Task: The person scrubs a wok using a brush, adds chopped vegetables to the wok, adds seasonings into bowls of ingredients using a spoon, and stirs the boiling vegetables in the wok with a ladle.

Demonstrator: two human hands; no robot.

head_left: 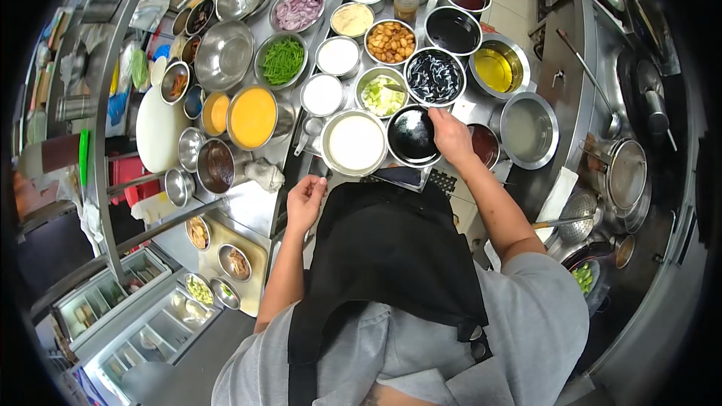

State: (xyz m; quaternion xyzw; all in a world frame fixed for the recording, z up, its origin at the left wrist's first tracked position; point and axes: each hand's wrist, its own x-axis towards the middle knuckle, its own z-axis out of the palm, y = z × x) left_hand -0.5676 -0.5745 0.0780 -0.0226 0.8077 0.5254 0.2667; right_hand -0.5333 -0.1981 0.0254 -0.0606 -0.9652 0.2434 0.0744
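Observation:
My right hand (453,137) is closed at the right rim of a bowl of dark sauce (411,135). What its fingers grip, if anything, is hidden. My left hand (305,199), fingers curled together with nothing visible in them, hangs before the counter edge near a bowl of white liquid (356,143). Behind the dark sauce stand a bowl of chopped pale-green vegetable (380,96) with a spoon in it and a bowl of dark strips in liquid (436,77). A dark red sauce bowl (483,146) is partly behind my right wrist.
Farther back are bowls of brown chunks (390,41), black liquid (453,29) and yellow oil (497,66). A pot of orange liquid (253,117), green strips (281,60) and sliced onion (298,9) stand left. Stove and strainers (626,173) are right; a metal shelf rail (113,113) is left.

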